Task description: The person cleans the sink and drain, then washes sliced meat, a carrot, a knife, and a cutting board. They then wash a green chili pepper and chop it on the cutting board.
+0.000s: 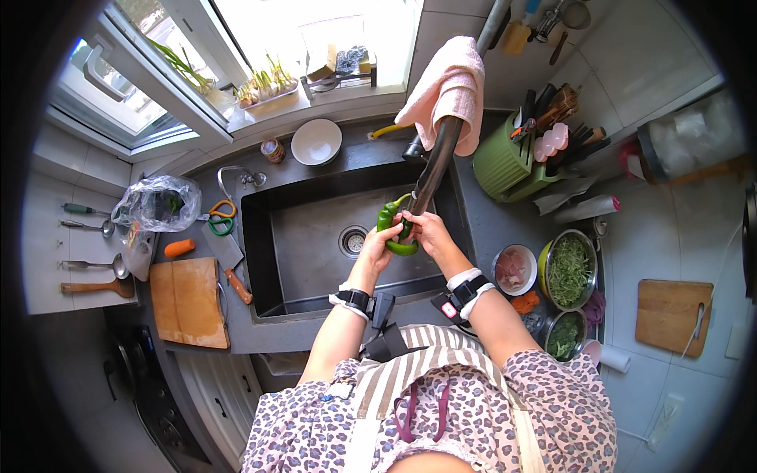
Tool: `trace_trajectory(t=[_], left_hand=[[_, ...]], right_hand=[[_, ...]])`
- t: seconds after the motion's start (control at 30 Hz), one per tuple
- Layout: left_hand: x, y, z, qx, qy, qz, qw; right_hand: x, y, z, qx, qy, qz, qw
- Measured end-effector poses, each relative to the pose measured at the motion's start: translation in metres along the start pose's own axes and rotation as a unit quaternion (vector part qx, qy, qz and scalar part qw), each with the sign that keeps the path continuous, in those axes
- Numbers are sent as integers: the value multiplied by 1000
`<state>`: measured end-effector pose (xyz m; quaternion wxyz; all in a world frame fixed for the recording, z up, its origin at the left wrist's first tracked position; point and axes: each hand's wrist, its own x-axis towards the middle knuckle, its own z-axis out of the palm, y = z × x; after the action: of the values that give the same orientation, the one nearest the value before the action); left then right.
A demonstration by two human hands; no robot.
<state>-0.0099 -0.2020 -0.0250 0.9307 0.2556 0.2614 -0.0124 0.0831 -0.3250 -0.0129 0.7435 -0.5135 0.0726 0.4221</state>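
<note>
Over the metal sink basin (307,236), my left hand (378,247) is closed around long green chili peppers (385,217), one of which curls below the fingers. My right hand (427,232) meets it from the right, its fingertips on a darker green pepper (406,227) under the end of the dark faucet spout (437,165). Whether water runs there cannot be told. A pink cloth (446,94) is wrapped on the faucet's upper part. The drain (353,241) lies left of my hands.
Left of the sink are a cleaver (223,248), scissors (222,217), a carrot (179,248) and a wooden cutting board (186,303). A white bowl (316,142) stands behind. To the right are a bowl of meat (514,269), bowls of greens (569,269) and a green knife holder (502,159).
</note>
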Motion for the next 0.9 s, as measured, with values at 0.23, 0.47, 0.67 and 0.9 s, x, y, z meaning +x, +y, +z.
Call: trace_trajectory(t=[0.23,0.47,0.67,0.9], left_hand=[[6,8,-13,210,79,38,974],[19,-18,-39,-96,159,4,983],[25,-16,-21,-157,2,-78,984],[18,-5,11,-170,-17,-118,978]], right_hand=[[1,-6,-12,-121,6,-7,993],[-18,-11,6,-114,-41,-86,989],[-16,1,5,-160,-66,-155,973],[-29,-22,-9,-127,-85,-101,983]])
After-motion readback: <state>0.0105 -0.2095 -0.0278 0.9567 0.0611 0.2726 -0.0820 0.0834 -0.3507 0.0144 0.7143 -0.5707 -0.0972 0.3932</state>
